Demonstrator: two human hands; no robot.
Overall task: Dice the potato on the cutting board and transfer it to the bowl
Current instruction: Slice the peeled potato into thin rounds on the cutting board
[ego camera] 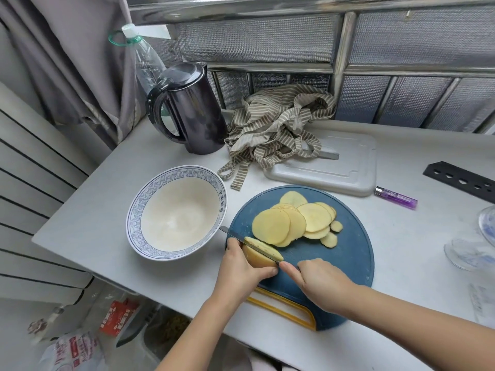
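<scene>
Left hand (241, 271) grips the smooth yellow potato stub (258, 259); right hand (321, 285) clasps the narrow-bladed knife (235, 236) slicing it on the round blue cutting board (351, 253).

A round blue cutting board (348, 263) with a yellow-trimmed handle lies on a pale counter (93, 210). At the board's left edge the left hand (238, 269) grips an uncut potato piece (258, 259). The right hand (321, 282), over the board's near part, holds a knife (235, 235) whose blade rests across the top of that piece, its tip pointing off the board to the left. Overlapping potato slices (292, 223) lie on the board's far half. Just left of the board stands a blue-patterned bowl (135, 212). Beyond the board are a grey plastic tray (348, 170), a striped cloth (276, 127) and a black kettle (192, 111). A purple lighter (396, 198) lies beyond the board's right side.
</scene>
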